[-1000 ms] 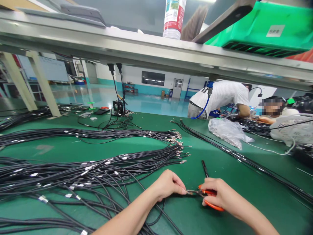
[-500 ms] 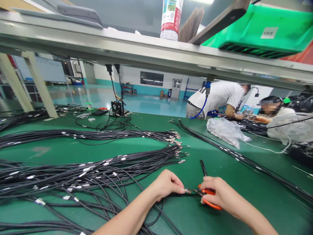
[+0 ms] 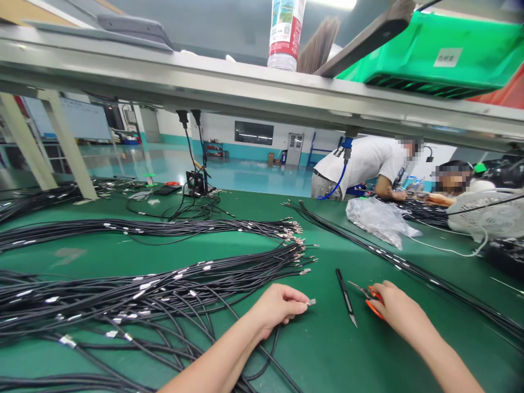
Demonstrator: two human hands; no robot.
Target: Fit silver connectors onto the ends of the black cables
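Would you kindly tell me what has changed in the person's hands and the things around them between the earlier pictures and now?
The right hand has moved rightward, carrying the orange-handled snips away from the metal terminal, which the left hand still pinches. The black-handled knife, earlier partly hidden by the right hand, now shows whole. The cable bundles stayed as they were.
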